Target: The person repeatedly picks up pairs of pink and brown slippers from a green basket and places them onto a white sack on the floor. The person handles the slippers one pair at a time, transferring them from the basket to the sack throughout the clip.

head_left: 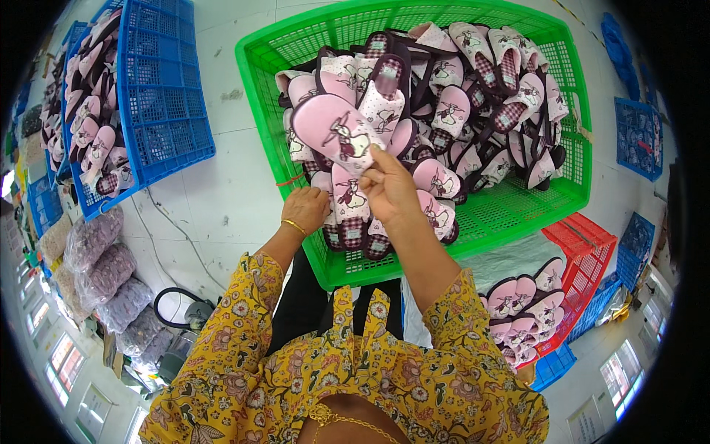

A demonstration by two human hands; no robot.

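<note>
My right hand (390,186) is closed on a pink and white slipper (325,129), pinching its edge between thumb and fingers. The slipper has a dark rim and a cartoon animal print, and is held up over a large green crate (325,275). My left hand (307,208) is at the crate's left side, fingers curled down beside another slipper (349,191); what they grip, if anything, is hidden. Many similar slippers (452,111) lie heaped in the crate, some showing dark checked insoles.
A blue crate (166,81) of slippers stands at the left. A red crate (584,255) is at the lower right, near stacked slippers (518,300). Plastic-wrapped bundles (111,270) lie at the left, with cables (174,229) on the floor. Another blue crate (638,138) stands at the far right.
</note>
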